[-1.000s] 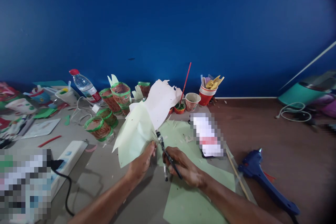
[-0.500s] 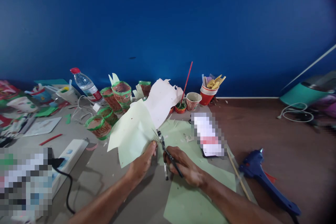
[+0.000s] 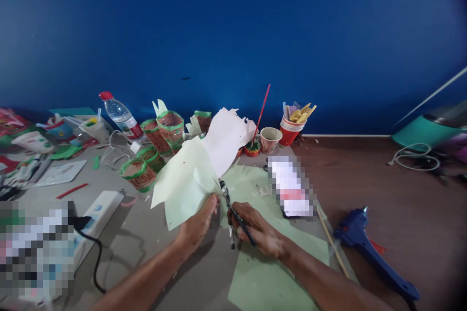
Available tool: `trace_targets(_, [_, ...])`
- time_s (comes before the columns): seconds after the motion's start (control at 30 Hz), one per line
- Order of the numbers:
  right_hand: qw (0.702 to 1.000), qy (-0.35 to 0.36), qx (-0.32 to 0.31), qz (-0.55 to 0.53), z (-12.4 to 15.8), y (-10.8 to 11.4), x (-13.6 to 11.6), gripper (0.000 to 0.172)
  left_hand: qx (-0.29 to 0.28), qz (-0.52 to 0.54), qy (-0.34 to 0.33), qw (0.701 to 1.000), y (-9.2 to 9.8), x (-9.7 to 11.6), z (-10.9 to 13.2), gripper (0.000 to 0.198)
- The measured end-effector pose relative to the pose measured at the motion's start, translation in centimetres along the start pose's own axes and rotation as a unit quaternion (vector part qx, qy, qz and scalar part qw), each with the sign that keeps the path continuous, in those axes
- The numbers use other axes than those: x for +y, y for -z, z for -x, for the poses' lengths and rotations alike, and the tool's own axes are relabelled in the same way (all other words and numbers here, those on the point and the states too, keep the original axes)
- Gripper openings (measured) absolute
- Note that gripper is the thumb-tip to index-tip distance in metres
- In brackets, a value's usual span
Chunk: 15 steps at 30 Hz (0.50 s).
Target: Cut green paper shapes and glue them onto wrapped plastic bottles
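My left hand [image 3: 200, 218] pinches the lower right edge of a pale green paper sheet [image 3: 188, 180] between thumb and fingers. The sheet is lifted and bent, with an uneven outline. My right hand [image 3: 255, 228] is closed around black scissors [image 3: 241, 223], seen nearly edge-on. Their thin blades point up and left, close to my left fingertips and the paper's edge. Whether the blades touch the paper I cannot tell. A pen with a clear barrel [image 3: 231, 236] lies beneath, just left of my right hand. Another light green sheet [image 3: 270, 277] lies flat under my right forearm.
A torn whitish sheet [image 3: 228, 138] leans behind, beside painted cups [image 3: 170, 129]. Farther back are a water bottle [image 3: 122, 116] and a red cup of tools [image 3: 292, 131]. A phone [image 3: 290, 187] and a blue glue gun [image 3: 372, 248] lie right, a power strip [image 3: 102, 214] left.
The whole view has shifted slightly. Both hands, the paper and the scissors keep nearly the same positions relative to each other.
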State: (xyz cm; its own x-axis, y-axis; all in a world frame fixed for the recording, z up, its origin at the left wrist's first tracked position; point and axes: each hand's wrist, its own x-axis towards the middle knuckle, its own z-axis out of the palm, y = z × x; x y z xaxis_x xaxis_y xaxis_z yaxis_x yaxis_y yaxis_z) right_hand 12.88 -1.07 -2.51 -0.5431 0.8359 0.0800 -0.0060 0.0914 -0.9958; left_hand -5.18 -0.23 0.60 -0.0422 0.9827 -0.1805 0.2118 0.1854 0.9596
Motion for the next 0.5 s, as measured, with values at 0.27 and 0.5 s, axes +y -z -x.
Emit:
trace_targets(0.27, [1.000,-0.008,0.002,0.003,-0.06,-0.13,-0.03,0.020,-0.021,-0.034,-0.006,0.999,-0.36,0.78,0.31,0.046])
trace_targets(0.5, [1.000,-0.004,0.010,0.021,-0.07,-0.33,-0.76,0.031,-0.015,-0.039,-0.011,0.999,-0.28,0.44,0.18,0.046])
